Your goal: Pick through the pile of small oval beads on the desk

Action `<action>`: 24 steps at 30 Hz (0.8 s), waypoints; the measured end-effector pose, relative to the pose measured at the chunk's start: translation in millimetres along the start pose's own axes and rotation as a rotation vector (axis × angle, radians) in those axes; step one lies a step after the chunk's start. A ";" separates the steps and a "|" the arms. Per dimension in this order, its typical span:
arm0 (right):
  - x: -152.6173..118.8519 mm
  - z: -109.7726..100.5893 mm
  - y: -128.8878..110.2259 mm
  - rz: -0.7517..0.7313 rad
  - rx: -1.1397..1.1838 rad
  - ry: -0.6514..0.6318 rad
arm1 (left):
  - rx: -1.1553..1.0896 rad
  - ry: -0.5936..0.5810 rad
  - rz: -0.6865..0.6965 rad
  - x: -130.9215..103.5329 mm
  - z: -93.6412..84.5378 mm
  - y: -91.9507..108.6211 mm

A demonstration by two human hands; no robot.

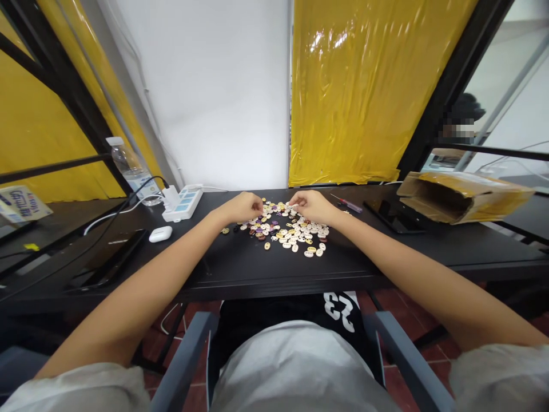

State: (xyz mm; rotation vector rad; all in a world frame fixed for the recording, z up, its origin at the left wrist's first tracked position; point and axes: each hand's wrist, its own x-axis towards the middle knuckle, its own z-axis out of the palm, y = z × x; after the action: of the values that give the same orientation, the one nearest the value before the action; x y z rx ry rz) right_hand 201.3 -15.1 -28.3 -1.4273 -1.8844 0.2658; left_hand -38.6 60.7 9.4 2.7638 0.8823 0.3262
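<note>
A spread of small oval buttons in white, cream, yellow, brown and purple lies on the black table. Over the far left side of the pile, my left hand has its fingers curled and pressed together; whatever they hold is hidden. My right hand is at the far right side, thumb and forefinger pinched on a white button. Both hands are low over the buttons, a short gap apart. A few buttons lie loose at the near edge of the pile.
A screwdriver, a dark phone and an open cardboard box are on the right. To the left are a white power strip, an earbud case, a water bottle, cables and a dark flat device.
</note>
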 end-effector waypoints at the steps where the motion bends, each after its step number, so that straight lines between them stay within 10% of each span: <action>1: 0.4 0.4 0.4 -0.001 0.010 -0.004 | 0.005 -0.007 -0.002 0.0 -0.7 -0.3; 24: -1.5 -1.7 -8.8 -0.013 0.003 -0.049 | -0.029 -0.124 -0.001 -3.4 -5.6 8.1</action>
State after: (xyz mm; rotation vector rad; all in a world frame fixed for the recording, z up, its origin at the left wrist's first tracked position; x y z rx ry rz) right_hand 196.0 -20.0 -22.7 -1.4181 -1.9311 0.3001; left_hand -38.5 53.1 16.5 2.7238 0.8411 0.1637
